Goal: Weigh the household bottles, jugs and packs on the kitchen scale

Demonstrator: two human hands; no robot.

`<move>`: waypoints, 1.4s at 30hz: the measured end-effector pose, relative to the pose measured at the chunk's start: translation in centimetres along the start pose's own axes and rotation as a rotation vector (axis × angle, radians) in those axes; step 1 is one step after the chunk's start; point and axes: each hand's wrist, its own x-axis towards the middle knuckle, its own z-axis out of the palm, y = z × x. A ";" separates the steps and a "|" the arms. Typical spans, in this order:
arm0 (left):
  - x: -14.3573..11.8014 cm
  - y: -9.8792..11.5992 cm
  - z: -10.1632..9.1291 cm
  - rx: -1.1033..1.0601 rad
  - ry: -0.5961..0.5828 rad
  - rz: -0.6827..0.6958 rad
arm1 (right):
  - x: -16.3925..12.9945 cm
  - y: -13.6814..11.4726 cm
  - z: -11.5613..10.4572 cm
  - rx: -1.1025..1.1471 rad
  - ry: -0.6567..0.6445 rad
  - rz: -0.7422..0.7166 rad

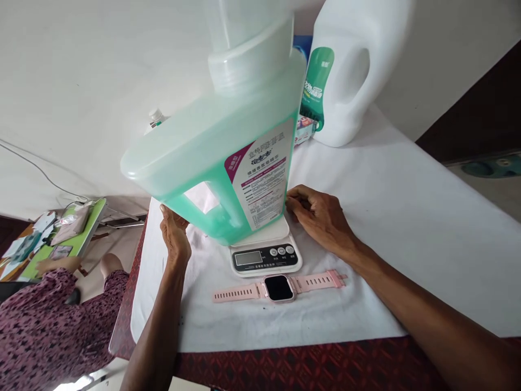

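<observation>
A large translucent jug of green liquid detergent (228, 163), with a pale cap and a printed label, sits tilted on a white digital kitchen scale (266, 255). My left hand (175, 233) is at the jug's lower left side, thumb up, with the other fingers partly hidden behind it. On the opposite side, my right hand (319, 217) has its fingers curled against the jug's lower right edge. The scale's display looks blank. In front of the scale lies a pink-strapped smartwatch (279, 288), laid out flat with a dark screen.
A white handled bottle (345, 70) with a green label stands behind on the right, beside a small printed box (304, 130). A white cloth (399, 217) covers the table. At left, a person in patterned clothing (49, 320) sits by a green table (89, 228).
</observation>
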 end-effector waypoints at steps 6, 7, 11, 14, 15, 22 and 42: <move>0.1 -0.1 -0.3 -0.015 0.042 -0.010 | 0.0 -0.2 0.0 0.003 -0.001 0.008; 0.2 -0.1 -0.3 -0.012 0.045 -0.016 | 0.0 -0.1 0.0 0.004 -0.002 0.007; 0.1 -0.3 -0.2 -0.009 0.041 -0.035 | 0.0 0.0 0.0 -0.001 -0.005 0.004; -0.1 -0.2 -0.1 -0.014 0.036 -0.037 | 0.0 0.1 0.1 -0.012 -0.003 0.009; -0.2 -0.2 0.0 -0.015 0.035 -0.036 | 0.0 0.1 0.1 -0.014 -0.001 0.009; -0.5 0.2 0.2 -0.027 0.019 -0.027 | 0.0 0.0 0.0 -0.012 -0.002 0.004; -1.5 -0.5 0.5 0.063 -0.133 -0.075 | -0.1 0.1 -0.1 0.006 0.009 -0.058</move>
